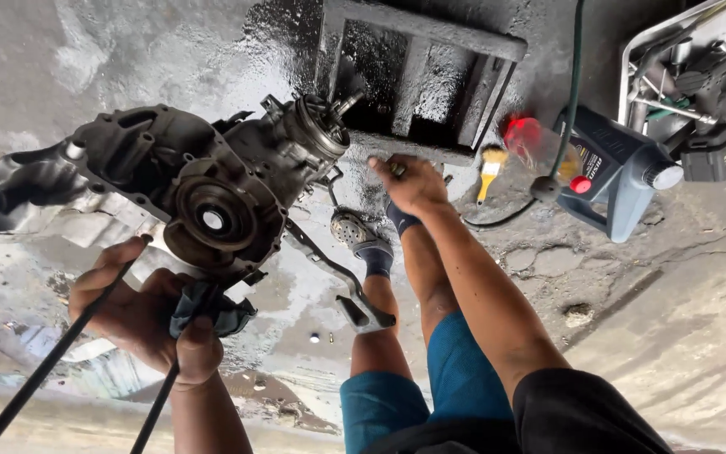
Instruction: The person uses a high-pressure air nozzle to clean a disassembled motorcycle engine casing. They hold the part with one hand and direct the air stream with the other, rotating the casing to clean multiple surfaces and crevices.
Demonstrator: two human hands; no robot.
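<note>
Overhead, the engine casing (203, 193) crowds the left hand (140, 315) clutching a rag (212, 307); beside it, the right hand (413, 183) pinches something small.

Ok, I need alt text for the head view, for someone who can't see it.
A greasy engine case sits on wet concrete; the left hand grips a rag and a black cable at its lower edge. The right hand reaches toward the floor beside the case. A paintbrush and oil bottle lie beyond.
</note>
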